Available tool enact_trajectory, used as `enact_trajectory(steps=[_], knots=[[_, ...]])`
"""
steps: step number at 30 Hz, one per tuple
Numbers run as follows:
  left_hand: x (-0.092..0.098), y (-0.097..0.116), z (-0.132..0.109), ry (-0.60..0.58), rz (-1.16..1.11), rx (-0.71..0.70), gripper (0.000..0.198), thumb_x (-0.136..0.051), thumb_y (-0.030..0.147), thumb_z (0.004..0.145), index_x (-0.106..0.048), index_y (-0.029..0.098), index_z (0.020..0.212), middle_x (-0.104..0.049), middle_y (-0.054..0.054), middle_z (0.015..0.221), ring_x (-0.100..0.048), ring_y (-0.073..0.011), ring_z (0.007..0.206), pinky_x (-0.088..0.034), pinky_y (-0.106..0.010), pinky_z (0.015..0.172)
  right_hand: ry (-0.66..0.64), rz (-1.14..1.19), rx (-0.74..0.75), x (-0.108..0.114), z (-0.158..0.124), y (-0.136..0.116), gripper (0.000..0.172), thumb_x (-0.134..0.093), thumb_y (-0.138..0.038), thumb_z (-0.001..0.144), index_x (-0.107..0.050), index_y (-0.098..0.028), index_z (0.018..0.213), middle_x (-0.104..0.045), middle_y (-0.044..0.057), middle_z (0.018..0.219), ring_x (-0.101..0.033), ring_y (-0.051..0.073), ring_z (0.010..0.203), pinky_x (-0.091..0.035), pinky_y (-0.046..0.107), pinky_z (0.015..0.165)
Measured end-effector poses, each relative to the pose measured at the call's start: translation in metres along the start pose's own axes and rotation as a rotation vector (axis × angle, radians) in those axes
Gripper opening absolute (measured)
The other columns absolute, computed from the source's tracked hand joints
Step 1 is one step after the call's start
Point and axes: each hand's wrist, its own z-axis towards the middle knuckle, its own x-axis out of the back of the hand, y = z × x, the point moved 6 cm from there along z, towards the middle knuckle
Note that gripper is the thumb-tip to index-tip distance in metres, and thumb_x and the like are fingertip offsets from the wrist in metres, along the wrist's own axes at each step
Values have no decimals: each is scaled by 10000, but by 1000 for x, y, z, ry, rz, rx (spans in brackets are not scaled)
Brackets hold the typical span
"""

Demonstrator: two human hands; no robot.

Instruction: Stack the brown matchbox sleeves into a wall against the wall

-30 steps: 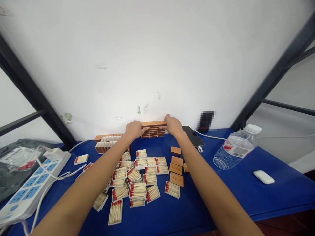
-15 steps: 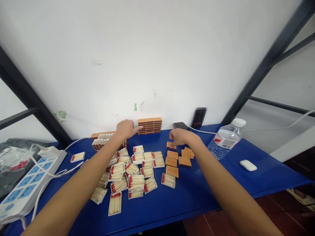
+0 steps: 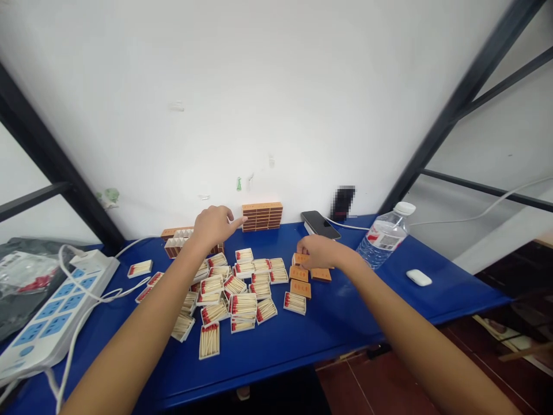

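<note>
My left hand (image 3: 216,225) is open by the wall, its thumb stretched out to the left side of a neat stack of orange-topped matchboxes (image 3: 262,218). My right hand (image 3: 318,251) is closed, with its fingertips on an orange matchbox (image 3: 298,259) at the far end of a short column. Another orange matchbox (image 3: 300,288) lies at the column's near end, and one more orange matchbox (image 3: 321,275) is just right of it. Left of these spread several white trays of red-tipped matches (image 3: 243,304). Behind my left wrist stands a group of empty white trays (image 3: 174,246).
A power strip (image 3: 52,311) with white cables lies at the left. At the right are a phone (image 3: 320,223), a water bottle (image 3: 382,237) and a small white case (image 3: 419,277). The blue table (image 3: 276,357) ends at the wall, between dark metal posts.
My right hand has come slightly nearer along the orange column, from its farthest box to one closer in. My left hand still reaches to the stack. The camera view has shifted a little.
</note>
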Motion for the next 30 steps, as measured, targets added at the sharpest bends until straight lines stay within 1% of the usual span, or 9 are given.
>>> enact_trajectory(steps=[4,8,11,14,16,18,23,27,30], knots=[[14,0,-6,31,-44,-10,634,-493,773,889,-790,219,969,-779,-118,988,-696,-301,935,-509,-387,822,-5,-49,-21,-12,1,-4,162,-735,-217,760,-694,-194,915,-757,92,964,-691,234,834,-365,278,571],[27,1,-14,59,-93,-20,596,-512,739,900,-792,216,956,-780,-101,967,-691,-291,920,-510,-393,842,-6,-121,5,-15,10,-3,163,-757,-289,765,-685,-187,870,-745,113,965,-684,253,850,-358,296,582],[34,-1,-17,57,-111,-18,591,-519,730,903,-798,214,980,-777,-106,989,-686,-300,966,-505,-405,875,29,-108,-10,-9,8,-1,179,-755,-343,777,-689,-191,845,-738,107,930,-676,250,835,-364,303,601],[38,-4,-16,63,-127,-24,591,-522,722,909,-795,208,1009,-775,-103,1003,-685,-304,997,-498,-415,904,72,-42,-15,0,-6,-4,190,-741,-376,784,-684,-199,825,-723,81,880,-657,227,783,-360,298,591],[42,-7,-15,70,-133,-29,576,-531,707,912,-792,203,1012,-779,-92,999,-693,-297,981,-502,-416,902,34,8,5,1,-17,-9,205,-740,-397,776,-671,-206,805,-699,59,824,-637,211,739,-354,292,583],[46,-11,-15,81,-139,-24,550,-545,687,910,-793,203,994,-784,-83,988,-703,-284,943,-516,-409,881,-49,64,34,-5,-23,-14,221,-739,-412,766,-644,-213,774,-659,33,750,-612,196,690,-353,286,581],[60,-24,-19,139,-184,-37,518,-575,670,880,-800,206,924,-794,-98,972,-713,-291,901,-542,-409,829,-171,223,127,-22,-21,-19,342,-722,-429,754,-459,-224,681,-521,-29,615,-490,140,538,-302,274,528],[69,-36,-19,183,-198,-22,511,-588,670,868,-808,212,922,-794,-103,952,-720,-299,886,-548,-427,835,-159,269,138,-20,-20,-17,394,-734,-449,745,-413,-229,685,-475,-49,604,-437,122,520,-282,274,522],[72,-43,-18,197,-200,-7,510,-594,674,863,-813,216,917,-793,-104,948,-722,-302,888,-551,-432,837,-88,220,125,-12,-31,-20,384,-754,-452,745,-447,-225,703,-514,-33,663,-457,133,586,-297,276,553]])
